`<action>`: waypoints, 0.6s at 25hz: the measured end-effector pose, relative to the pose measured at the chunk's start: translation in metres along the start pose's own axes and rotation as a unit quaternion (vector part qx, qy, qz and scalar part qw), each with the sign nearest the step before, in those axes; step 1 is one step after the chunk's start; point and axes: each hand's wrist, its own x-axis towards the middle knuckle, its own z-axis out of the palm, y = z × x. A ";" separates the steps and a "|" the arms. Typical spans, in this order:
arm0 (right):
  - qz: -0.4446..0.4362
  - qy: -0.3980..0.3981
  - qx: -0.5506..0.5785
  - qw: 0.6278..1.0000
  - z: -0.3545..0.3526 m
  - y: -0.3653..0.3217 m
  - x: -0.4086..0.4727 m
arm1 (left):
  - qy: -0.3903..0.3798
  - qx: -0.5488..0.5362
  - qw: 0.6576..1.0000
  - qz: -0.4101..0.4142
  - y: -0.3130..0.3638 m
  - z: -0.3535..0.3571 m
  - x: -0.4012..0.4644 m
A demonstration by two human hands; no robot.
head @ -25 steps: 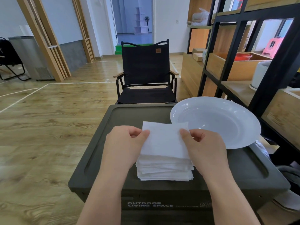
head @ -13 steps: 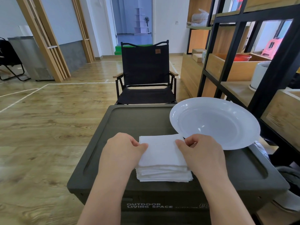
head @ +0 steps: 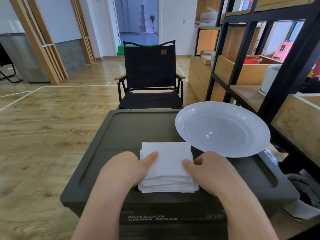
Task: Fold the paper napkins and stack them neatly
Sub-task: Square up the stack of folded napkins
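On the napkin stack (head: pixel 167 168), the lifted sheet now lies flat, left hand (head: pixel 129 168) and right hand (head: pixel 210 170) pressing, fingers loose

The napkins (head: pixel 167 163) were plain white, stacked on a dark olive-green table (head: pixel 124 135) printed with white lettering on its front edge. The plate (head: pixel 223 130) was pale bluish white. The chair (head: pixel 149 78) had black fabric with light wooden armrests, and the floor (head: pixel 45 122) showed warm wood grain crossed by white lines.

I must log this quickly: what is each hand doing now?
Left hand: open, thumb resting on the napkin stack, gripping nothing.
Right hand: open, fingers resting on the stack's right edge.
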 end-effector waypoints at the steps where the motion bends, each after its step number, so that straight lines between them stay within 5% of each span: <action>1: 0.002 -0.010 -0.006 1.000 0.003 0.000 0.002 | -0.006 -0.002 1.000 -0.001 0.002 0.004 0.002; 10: 0.005 -0.037 0.018 0.999 0.005 0.004 0.010 | -0.043 -0.300 0.952 -0.043 -0.003 0.017 0.023; 15: 0.002 -0.046 0.016 0.999 0.006 0.004 0.012 | -0.108 -0.315 0.942 -0.039 -0.011 0.021 0.033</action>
